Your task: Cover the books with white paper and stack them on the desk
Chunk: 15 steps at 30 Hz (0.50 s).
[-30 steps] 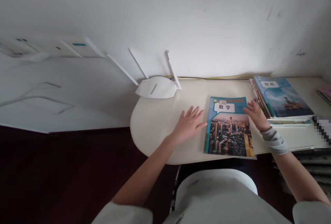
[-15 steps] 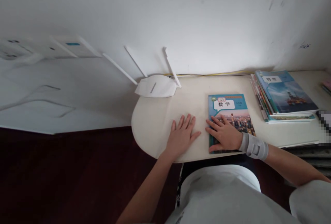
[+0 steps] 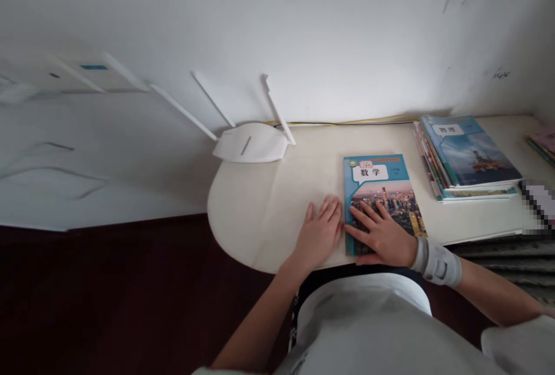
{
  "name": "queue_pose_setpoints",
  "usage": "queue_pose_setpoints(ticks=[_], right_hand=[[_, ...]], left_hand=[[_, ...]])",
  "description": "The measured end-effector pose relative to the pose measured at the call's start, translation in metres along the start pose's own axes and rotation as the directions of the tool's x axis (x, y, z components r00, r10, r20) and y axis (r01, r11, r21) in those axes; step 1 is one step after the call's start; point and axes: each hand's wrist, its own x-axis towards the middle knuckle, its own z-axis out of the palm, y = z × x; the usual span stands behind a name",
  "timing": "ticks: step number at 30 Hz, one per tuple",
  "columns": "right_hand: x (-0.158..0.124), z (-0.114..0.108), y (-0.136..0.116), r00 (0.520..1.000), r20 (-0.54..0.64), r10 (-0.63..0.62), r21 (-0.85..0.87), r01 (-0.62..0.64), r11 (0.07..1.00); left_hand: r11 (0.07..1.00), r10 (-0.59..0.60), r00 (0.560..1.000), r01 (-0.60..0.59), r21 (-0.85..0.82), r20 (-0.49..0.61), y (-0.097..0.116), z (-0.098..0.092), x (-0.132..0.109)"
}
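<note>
A blue textbook with a city skyline on its cover lies closed on the cream tabletop, close to the front edge. My right hand rests flat on the lower part of that cover, fingers spread, a grey band around the wrist. Just left of the book, my left hand lies on the tabletop with its fingers stretched out. Its fingertips come near the book's left edge; whether they touch it I cannot tell. Neither hand grips anything.
Behind to the left stands a white router with upright antennas. Cables run along the wall. On the right sits a stack of textbooks, with more books at the far right. A wall socket panel is at left.
My left hand has slid right across the table, closer to the book. My right hand has shifted slightly toward me on the cover. The view has turned a little to the right.
</note>
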Motion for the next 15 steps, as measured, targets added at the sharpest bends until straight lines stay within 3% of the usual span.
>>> queue_pose_setpoints(ticks=[5, 10, 15], right_hand=[[0.019, -0.01, -0.003, 0.999, -0.013, 0.05, 0.008, -0.049, 0.999], [0.075, -0.033, 0.029, 0.991, -0.025, 0.133, -0.097, -0.135, 0.986], [0.116, -0.029, 0.059, 0.947, 0.006, 0.322, -0.136, -0.319, 0.938]], left_hand=[[1.0, -0.028, 0.998, 0.028, 0.005, 0.063, 0.006, 0.009, 0.003], [0.998, -0.057, 0.997, 0.055, 0.033, 0.058, 0.005, 0.008, 0.003], [0.996, -0.086, 0.996, 0.086, 0.018, 0.024, 0.009, 0.007, 0.003]])
